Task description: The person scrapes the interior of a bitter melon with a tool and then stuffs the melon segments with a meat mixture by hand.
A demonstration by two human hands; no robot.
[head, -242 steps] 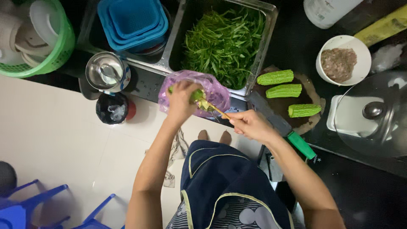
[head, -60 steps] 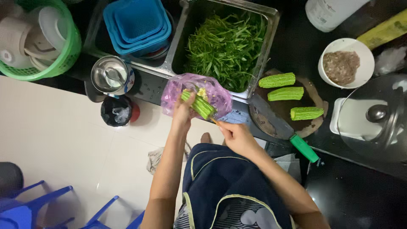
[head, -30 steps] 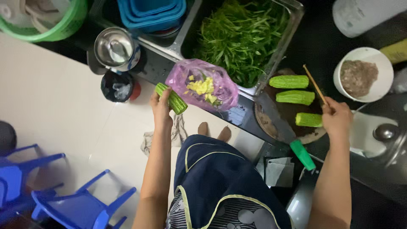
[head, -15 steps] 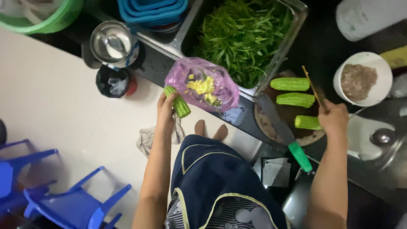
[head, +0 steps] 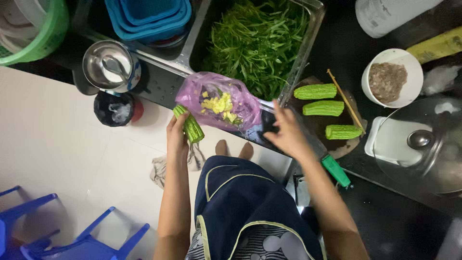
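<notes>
The left hand (head: 177, 135) grips a hollowed bitter gourd piece (head: 189, 125), just at seven o'clock of the purple plastic bag (head: 219, 102) holding yellow scraps. The right hand (head: 288, 132) hovers with fingers spread and nothing in it, above the counter edge. At two o'clock from it, three gourd pieces (head: 321, 107) and a chopstick (head: 345, 99) lie on the cutting board (head: 315, 126). Beyond, greens (head: 257, 41) fill the sink.

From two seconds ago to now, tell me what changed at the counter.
The right hand laid the thin stick on the cutting board beside three gourd pieces, then swung back empty toward the purple bag. The left hand drew its gourd piece out of the bag. Greens, bowl and knife stayed put.
</notes>
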